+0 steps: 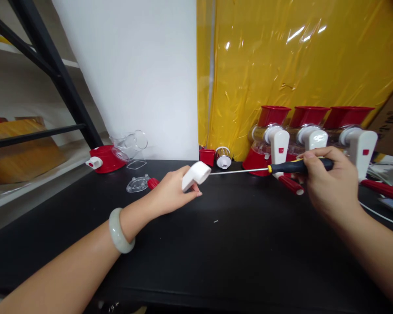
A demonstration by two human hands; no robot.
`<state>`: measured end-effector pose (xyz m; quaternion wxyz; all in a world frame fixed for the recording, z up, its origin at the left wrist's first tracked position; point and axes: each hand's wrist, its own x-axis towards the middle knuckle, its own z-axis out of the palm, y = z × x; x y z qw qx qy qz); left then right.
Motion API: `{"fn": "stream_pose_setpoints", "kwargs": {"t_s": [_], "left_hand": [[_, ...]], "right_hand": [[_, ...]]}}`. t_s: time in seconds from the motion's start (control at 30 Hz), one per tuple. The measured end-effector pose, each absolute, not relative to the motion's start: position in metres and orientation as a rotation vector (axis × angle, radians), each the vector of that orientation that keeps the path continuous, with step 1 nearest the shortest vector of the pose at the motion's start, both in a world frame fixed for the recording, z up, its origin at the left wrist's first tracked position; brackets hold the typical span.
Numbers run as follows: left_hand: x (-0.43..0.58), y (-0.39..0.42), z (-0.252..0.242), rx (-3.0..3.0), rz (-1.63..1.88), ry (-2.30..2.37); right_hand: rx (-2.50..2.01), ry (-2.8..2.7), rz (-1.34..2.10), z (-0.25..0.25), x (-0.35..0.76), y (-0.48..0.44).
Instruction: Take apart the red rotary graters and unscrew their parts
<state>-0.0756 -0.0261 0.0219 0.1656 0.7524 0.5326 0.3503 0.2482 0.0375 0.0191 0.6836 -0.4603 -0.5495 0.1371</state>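
Observation:
My left hand (173, 189) is closed around a white crank handle (196, 173), its round hollow end turned to the right. A red grip (153, 183) shows on the far side of that hand; whether it joins the white part is hidden. My right hand (330, 183) grips a screwdriver (286, 167) with a black and yellow handle. Its thin metal shaft points left, and the tip reaches the round end of the crank handle; whether it touches inside cannot be seen. Beyond my left hand lies a clear plastic base piece (137, 183).
Several red and white rotary graters (275, 139) stand at the back right. A grater drum (223, 158) and a red block (207, 157) sit by the wall. At back left are a red base (108, 159) and a clear housing (131, 146). A tiny pale piece (216, 221) lies on the black table (242, 261).

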Motion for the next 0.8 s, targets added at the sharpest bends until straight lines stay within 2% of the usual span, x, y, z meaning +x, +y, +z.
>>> {"fn": "stream_pose_setpoints", "kwargs": {"t_s": [0.13,0.27,0.8], "left_hand": [[-0.063,-0.039,0.019,2.359,0.724,1.480],[-0.051,-0.046,0.014,2.460,0.543,1.441],[-0.051,-0.043,0.012,2.411,0.633,1.378]], "right_hand": [[-1.122,-1.401,0.081,0.020,0.239,0.024],[-1.070,-1.514,0.158,0.011,0.229,0.020],[-1.023,-1.626,0.350,-0.012,0.222,0.032]]}}
